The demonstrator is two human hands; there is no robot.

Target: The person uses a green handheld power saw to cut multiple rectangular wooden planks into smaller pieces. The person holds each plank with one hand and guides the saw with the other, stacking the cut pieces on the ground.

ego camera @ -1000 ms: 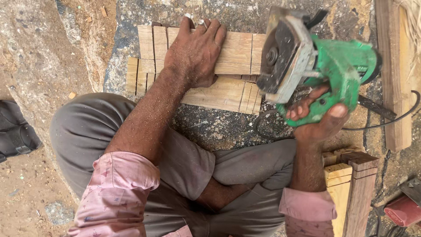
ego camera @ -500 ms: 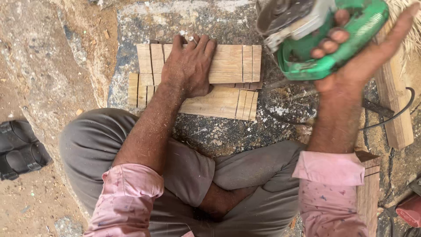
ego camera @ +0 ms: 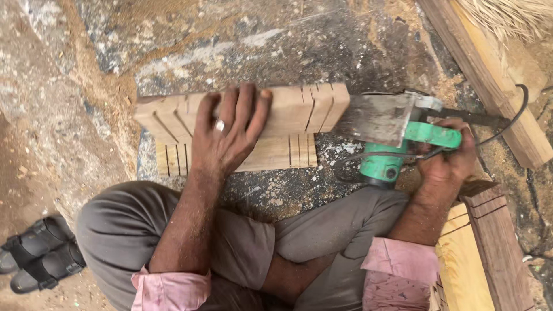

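My left hand [ego camera: 227,135] is pressed flat, fingers spread, on the upper wooden board [ego camera: 288,109], pinning it to the stone floor [ego camera: 230,40]. My right hand [ego camera: 446,164] is wrapped tight around the green handle of the circular saw [ego camera: 397,135], fingers closed on it, the black cord [ego camera: 507,124] trailing off past my knuckles.

The saw's metal guard sits against the end of the board, just off my left fingertips, towards the saw hand. Slots already run across the board on both sides of my pinning hand, and the last of them lie close beside the guard. A second slotted board [ego camera: 276,154] lies touching the first, nearer my body, partly under my left palm. Sawdust is scattered below the saw, between the boards and my folded legs [ego camera: 322,230].

I'd call this the cutting step: saw at the board end, one more kerf in line with the others. I cannot tell whether the blade is in the wood; the guard hides it.

The next move, as I judge it, calls for a firm downward press from the left hand, fingers kept well away from the blade line, and a straight, steady feed from the right.

Beyond my right wrist lies a long timber [ego camera: 489,80], more planks [ego camera: 478,253] by my elbow, black sandals [ego camera: 37,253] behind my left elbow.
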